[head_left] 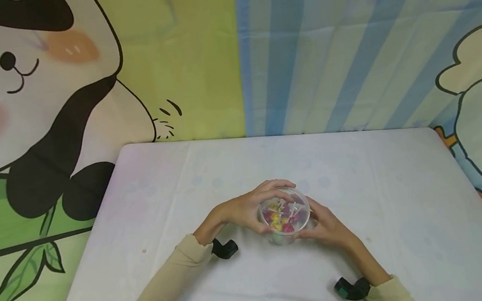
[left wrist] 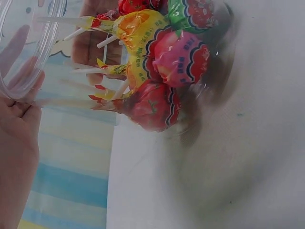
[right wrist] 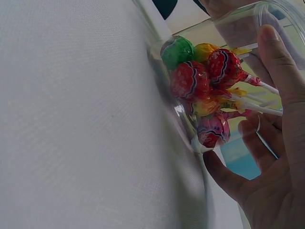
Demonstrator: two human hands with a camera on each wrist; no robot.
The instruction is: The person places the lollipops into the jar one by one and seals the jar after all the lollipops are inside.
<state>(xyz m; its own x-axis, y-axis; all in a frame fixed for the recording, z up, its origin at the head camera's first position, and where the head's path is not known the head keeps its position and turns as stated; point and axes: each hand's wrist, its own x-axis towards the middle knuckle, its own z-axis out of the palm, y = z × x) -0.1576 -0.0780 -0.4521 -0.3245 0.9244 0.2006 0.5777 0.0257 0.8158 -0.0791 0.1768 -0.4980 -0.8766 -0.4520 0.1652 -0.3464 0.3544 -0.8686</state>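
Observation:
A clear round plastic tub (head_left: 282, 240) stands on the white tabletop between both hands. Inside it are several wrapped lollipops (head_left: 283, 217), in red, yellow, pink and green, their white sticks pointing up. My left hand (head_left: 248, 211) grips the tub's upper left side, its fingers curving over the far rim. From the right, my right hand (head_left: 329, 225) holds the tub, with the thumb at the near side. In the right wrist view, the lollipops (right wrist: 193, 78) show through the clear wall, balls at the bottom. Whether a lid covers the tub, I cannot tell.
The white-covered table (head_left: 159, 180) spreads around the hands. A cartoon curtain with a panda (head_left: 83, 114) and blue stripes hangs along the far side. Black devices (head_left: 225, 249) are strapped near each wrist.

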